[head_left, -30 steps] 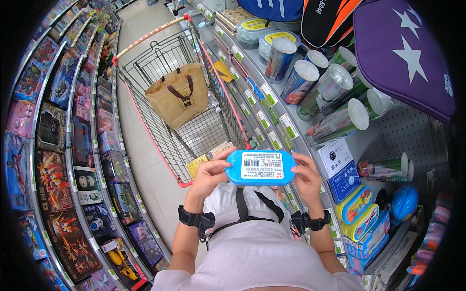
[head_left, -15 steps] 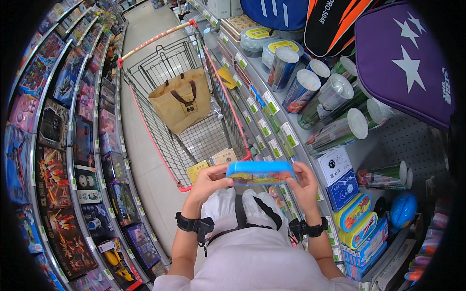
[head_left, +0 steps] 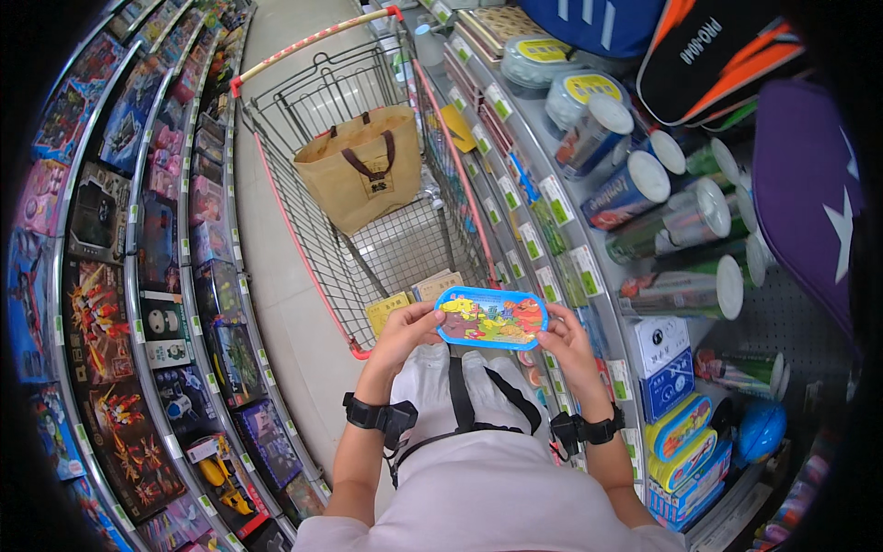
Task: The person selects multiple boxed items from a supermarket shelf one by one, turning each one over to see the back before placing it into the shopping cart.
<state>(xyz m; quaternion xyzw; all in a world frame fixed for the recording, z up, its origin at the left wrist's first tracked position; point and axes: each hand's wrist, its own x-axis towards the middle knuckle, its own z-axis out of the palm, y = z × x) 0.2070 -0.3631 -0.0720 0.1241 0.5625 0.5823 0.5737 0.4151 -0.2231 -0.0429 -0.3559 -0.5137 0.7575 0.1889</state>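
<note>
A blue rounded oblong case (head_left: 492,316) with a colourful cartoon face upward is held level in front of my body. My left hand (head_left: 405,336) grips its left end, thumb pressed on the near edge. At the opposite end my right hand (head_left: 566,342) has fingers and thumb closed on it. Just beyond the case, small yellow and cream boxes (head_left: 386,311) lie in the wire shopping cart (head_left: 290,216). Similar oblong cartoon cases (head_left: 679,425) are stacked on the shelf to my lower right, beside blue-and-white boxes (head_left: 664,377).
A tan tote bag (head_left: 354,179) sits in the cart. Boxed toys (head_left: 101,322) fill shelves along the left of the aisle floor (head_left: 280,285). On the right, shelves hold clear tubes (head_left: 662,235), a blue ball (head_left: 762,431), black-orange (head_left: 699,74) and purple bags (head_left: 791,166).
The case has been turned over from its white-labelled back to its cartoon face, staying between both hands. The cart and shelves have shifted slightly rightward in the view.
</note>
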